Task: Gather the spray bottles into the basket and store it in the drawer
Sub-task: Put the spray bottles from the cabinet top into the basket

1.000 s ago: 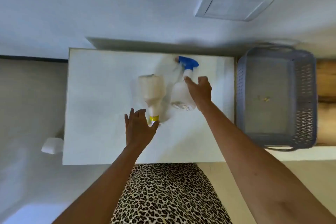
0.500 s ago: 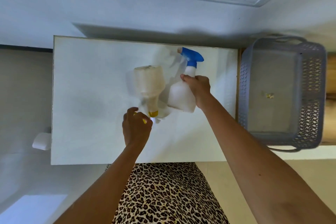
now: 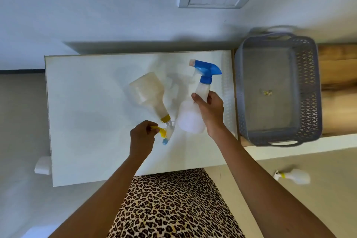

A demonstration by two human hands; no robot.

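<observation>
Since a second ago both bottles have left their resting spots: the right hand (image 3: 209, 110), which was only touching the blue-trigger bottle (image 3: 195, 110), has closed round its neck and upper body and raised it, nozzle pointing away from the person, and the left hand (image 3: 142, 138), which was open just short of the yellow-trigger bottle (image 3: 148, 94), has curled its fingers onto that bottle's yellow trigger. That bottle has swung, so its base now points up and to the left.

The grey basket (image 3: 307, 91) sits to the right of the white desk (image 3: 87, 112), on a lower surface beside a wooden panel (image 3: 337, 63). No bottle is in it; only a small yellowish scrap (image 3: 267, 92) lies on its floor.

Over the right part of the desk, the blue-trigger bottle is clamped in the right hand, near the basket's left wall but still apart from it. The yellow-trigger bottle lies slanted across the middle of the desk, its head in the left hand's pinch and its cloudy body stretching away from the hand. Whether its body still touches the desk cannot be told. A third spray bottle (image 3: 293, 177), white with a yellow collar, lies on its side on the floor at lower right, well apart from both hands.
</observation>
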